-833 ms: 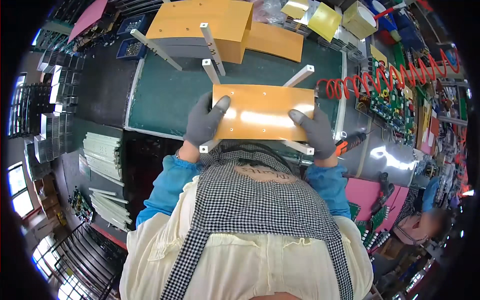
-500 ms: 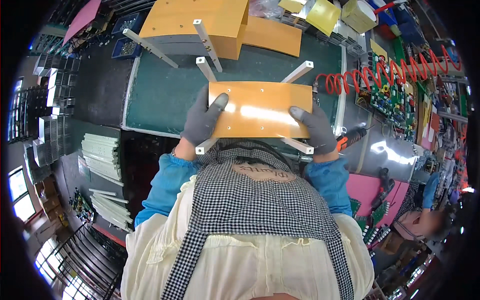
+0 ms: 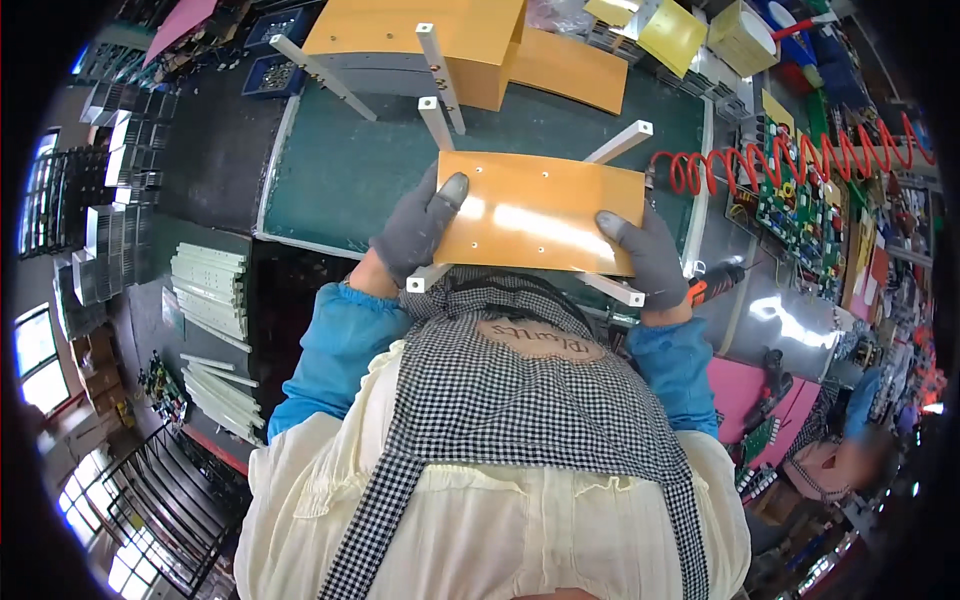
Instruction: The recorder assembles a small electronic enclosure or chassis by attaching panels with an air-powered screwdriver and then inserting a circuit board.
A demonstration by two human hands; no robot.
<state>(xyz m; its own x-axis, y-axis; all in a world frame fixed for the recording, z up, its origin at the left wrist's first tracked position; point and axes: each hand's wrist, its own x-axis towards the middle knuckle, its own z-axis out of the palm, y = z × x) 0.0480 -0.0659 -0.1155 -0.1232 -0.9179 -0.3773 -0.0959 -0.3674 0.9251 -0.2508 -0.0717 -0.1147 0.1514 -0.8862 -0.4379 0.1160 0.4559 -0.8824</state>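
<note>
Orange board [image 3: 540,210] is up in both hands, above the near edge of the green counter [image 3: 340,170]. It is long and shiny, with four small holes. The left hand [image 3: 412,235], in a grey glove, grips the board's left end, with the thumb on top. The right hand [image 3: 652,262], in a grey glove too, grips the right end, also with its thumb on top. Most of the other fingers are hidden. Four white legs [image 3: 435,125] poke out past the board, two on the far side and two on the near side. I cannot tell if any leg touches the counter.

Blue sleeves [image 3: 340,345] cover the arms, and a checked apron [image 3: 530,410] is just below the near legs.

Farther out, a big orange box [image 3: 400,25] sits toward the counter's far left corner. Two white bars [image 3: 440,75] are at its near side. A flat orange sheet [image 3: 570,72] lies beside it, by the far edge.

Past the right edge are a black and orange tool [image 3: 715,283], near the near right corner, and green circuit boards [image 3: 800,225]. A curly red hose [image 3: 692,175] crosses that edge. Past the left edge are two blue bins [image 3: 270,76] of small bits and piles of white strips [image 3: 210,290].
</note>
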